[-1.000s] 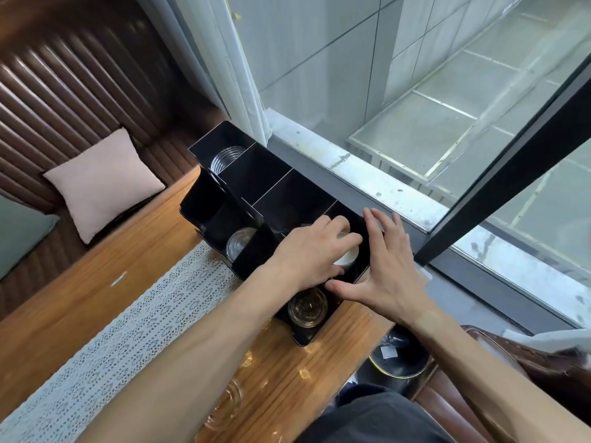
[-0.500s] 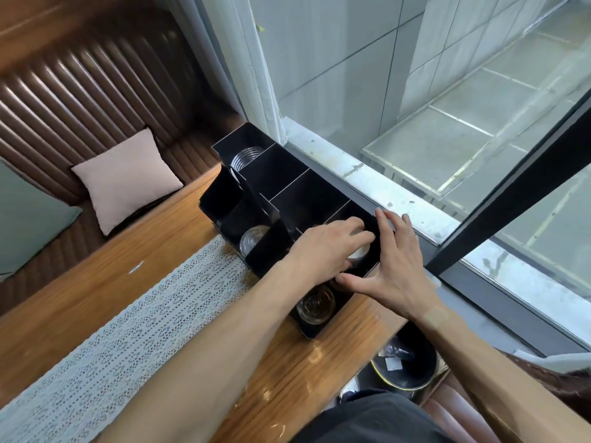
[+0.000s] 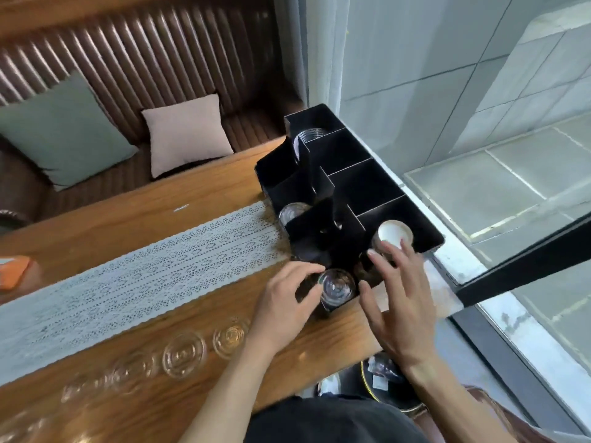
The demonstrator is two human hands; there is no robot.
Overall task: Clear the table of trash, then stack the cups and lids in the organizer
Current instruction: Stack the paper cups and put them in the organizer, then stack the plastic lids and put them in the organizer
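Head view: black organizer sits at the table's window edge, 1 o'clock of frame centre. A second ago both hands were pressed together over its near-right compartment; now they have drawn back, leaving a white paper cup stack seated there. Left hand is loosely curled at the near-corner clear cup stack; whether it grips is unclear. Right hand is spread, holding nothing, fingertips near the white cups. Clear lids lie loose at 7 o'clock on the wooden table, likely next.
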